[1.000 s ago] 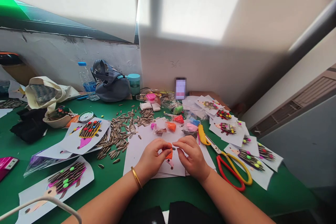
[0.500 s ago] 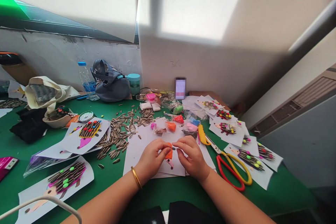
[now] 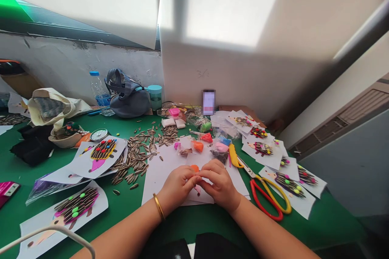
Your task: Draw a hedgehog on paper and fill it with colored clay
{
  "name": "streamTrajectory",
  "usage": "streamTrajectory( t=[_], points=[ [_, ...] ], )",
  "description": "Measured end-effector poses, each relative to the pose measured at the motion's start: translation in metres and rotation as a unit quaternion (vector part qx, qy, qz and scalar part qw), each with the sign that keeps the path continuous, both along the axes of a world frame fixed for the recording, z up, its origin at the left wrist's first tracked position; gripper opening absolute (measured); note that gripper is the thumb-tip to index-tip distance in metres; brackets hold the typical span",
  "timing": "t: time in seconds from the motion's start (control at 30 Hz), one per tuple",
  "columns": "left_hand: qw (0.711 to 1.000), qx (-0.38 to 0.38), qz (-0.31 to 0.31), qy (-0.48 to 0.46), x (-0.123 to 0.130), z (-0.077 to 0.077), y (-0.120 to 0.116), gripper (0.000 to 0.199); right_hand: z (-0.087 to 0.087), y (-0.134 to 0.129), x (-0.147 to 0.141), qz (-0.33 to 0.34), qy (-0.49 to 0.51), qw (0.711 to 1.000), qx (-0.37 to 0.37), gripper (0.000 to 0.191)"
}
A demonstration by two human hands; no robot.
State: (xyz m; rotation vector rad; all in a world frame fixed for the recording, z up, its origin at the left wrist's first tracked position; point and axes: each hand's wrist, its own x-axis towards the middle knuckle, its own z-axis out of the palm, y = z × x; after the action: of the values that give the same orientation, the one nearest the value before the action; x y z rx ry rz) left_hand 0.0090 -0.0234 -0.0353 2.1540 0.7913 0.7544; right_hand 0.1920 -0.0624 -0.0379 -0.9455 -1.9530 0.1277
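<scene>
Handwritten pencil mark [image 3: 202, 73] is showing on the white wall [image 3: 234, 85], reading as a 3, a slash and a further figure, perhaps another 3; last figure is staying uncertain. Phone screen [image 3: 208, 102] is pixelated and unreadable. Blue label on the water bottle [image 3: 98, 89] and white label on the magenta packet [image 3: 7, 188] are showing no legible print at this size.

A gold bangle [image 3: 158, 206] circles the left wrist [image 3: 166, 199].

Scissors [image 3: 253, 174] right of the paper stack [image 3: 158, 178], seeds [image 3: 136, 158] left
</scene>
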Motion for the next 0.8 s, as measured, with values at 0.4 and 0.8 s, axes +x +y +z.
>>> streamTrajectory(
  t=[0.4, 0.8],
  points=[
    [0.969, 0.157, 0.123, 0.145, -0.018, -0.001, 0.023, 0.034, -0.018, 0.021, 0.027, -0.216, -0.117, 0.962, -0.122, 0.009],
    [0.964, 0.072, 0.128, 0.223, -0.010, -0.014, 0.025, 0.035, -0.022, 0.023, 0.020, -0.236, -0.185, 0.947, -0.113, 0.006]
  ],
)
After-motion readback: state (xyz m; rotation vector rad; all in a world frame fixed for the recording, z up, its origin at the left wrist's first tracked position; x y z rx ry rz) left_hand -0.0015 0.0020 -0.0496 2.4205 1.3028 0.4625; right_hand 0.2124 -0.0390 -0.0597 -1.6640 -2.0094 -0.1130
